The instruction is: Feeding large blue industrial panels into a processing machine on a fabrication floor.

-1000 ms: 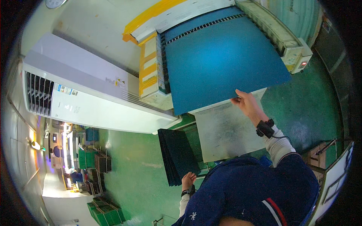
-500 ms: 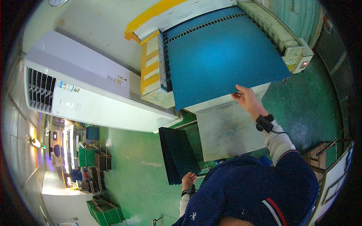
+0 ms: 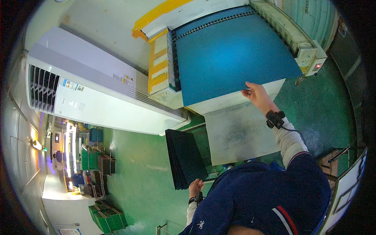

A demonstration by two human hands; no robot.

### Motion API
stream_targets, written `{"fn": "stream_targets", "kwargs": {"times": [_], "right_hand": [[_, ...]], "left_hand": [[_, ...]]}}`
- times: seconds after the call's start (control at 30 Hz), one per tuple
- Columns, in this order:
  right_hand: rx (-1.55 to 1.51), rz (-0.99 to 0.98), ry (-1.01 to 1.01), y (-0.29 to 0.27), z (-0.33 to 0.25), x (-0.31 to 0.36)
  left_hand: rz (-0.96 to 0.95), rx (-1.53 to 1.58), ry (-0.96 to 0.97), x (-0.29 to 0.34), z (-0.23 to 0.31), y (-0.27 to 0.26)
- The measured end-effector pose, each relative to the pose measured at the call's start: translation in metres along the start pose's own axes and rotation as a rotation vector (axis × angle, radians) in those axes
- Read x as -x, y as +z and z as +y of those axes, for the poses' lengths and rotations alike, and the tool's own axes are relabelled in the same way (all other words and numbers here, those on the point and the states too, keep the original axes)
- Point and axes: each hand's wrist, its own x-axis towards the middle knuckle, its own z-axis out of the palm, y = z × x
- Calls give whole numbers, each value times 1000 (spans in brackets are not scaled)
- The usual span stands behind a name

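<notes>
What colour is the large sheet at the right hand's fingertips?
The sheet is blue, best seen in the head view.

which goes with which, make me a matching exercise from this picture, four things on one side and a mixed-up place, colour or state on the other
1. right hand
2. left hand
3. switch
4. tape

A. lit red
B. at the near edge of the blue sheet
C. yellow
D. by a lower corner of the dark panels

Pairs: 1-B, 2-D, 3-A, 4-C

The sheet (image 3: 235,58) lies on the machine (image 3: 304,53), right of the air conditioner (image 3: 98,100).
</notes>
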Motion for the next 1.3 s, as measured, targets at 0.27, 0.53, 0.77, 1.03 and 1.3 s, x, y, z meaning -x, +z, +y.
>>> {"fn": "stream_targets", "kwargs": {"times": [0.27, 0.53, 0.77, 1.03, 1.3], "right_hand": [[16, -10, 17, 8, -6, -5], [-20, 47, 33, 7, -5, -15], [19, 27, 9, 12, -8, -14], [35, 58, 32, 17, -6, -20], [221, -183, 145, -2, 34, 18]], "left_hand": [[-12, 27, -13, -3, -1, -4], [-52, 57, -4, -3, -4, -11], [23, 59, -20, -4, -5, -12], [-71, -190, 233, -11, -15, -23], [-100, -151, 162, -4, -10, -34]]}}
